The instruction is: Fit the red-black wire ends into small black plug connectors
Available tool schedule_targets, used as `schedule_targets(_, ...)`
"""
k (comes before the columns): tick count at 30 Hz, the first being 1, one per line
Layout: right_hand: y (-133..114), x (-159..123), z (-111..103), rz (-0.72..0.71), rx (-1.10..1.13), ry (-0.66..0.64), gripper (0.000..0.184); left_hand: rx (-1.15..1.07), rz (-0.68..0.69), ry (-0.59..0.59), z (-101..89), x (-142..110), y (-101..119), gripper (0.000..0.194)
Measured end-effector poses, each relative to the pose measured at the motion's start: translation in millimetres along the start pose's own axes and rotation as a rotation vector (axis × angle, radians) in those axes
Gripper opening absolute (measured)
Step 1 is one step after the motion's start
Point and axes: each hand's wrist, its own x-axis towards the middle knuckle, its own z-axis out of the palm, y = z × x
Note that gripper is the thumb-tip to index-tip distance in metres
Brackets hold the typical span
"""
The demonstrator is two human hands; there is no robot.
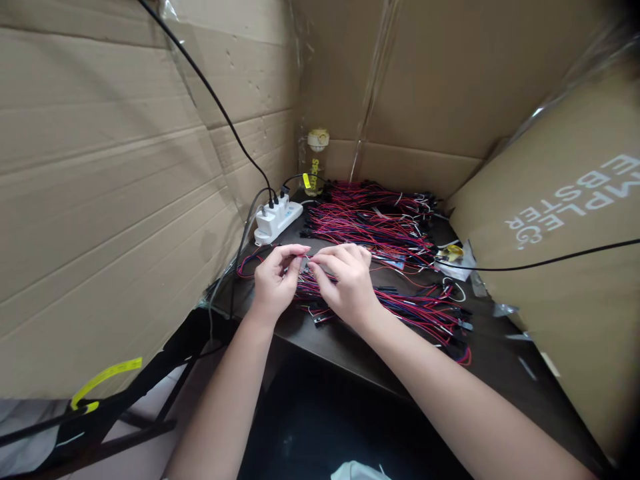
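Observation:
My left hand (276, 279) and my right hand (345, 280) meet over the near part of a dark table (350, 347). Both hands are pinched, fingertips nearly touching, on thin red and black wire ends (304, 261) between them. Under the hands lies a bundle of red, black and blue wires (425, 313) with black connectors. A larger heap of the same wires (370, 217) lies farther back on the table.
A white power strip (277, 219) with black plugs sits at the table's back left, its cables running up and down. A clear bottle (315, 163) stands in the far corner. Cardboard walls (100, 187) enclose the table on the left, back and right. A black cable (540, 263) crosses from the right.

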Motion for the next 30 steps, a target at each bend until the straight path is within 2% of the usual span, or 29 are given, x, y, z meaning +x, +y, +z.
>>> schedule_targets(7,-7.1,-5.0,1.4,0.224,0.021,0.009,0.005,-0.023,0.061,-0.038,-0.4,-2.5,1.4,0.014)
schedule_targets(11,-10.1,-4.4,0.7,0.275,0.035,-0.020,0.005,-0.043,0.064,-0.046,-0.7,-3.2,3.0,0.016)
schedule_targets(16,-9.3,-5.2,1.4,0.252,-0.044,0.008,0.014,-0.060,0.048,-0.016,-0.6,-2.6,4.0,0.014)
schedule_targets(24,-3.6,-5.8,8.7,0.201,-0.055,0.128,0.005,-0.051,0.035,-0.052,0.5,-3.2,4.3,0.014)
schedule_targets(30,-6.2,-2.9,1.5,0.212,0.040,0.070,0.002,0.004,-0.018,-0.001,0.9,-1.6,5.4,0.011)
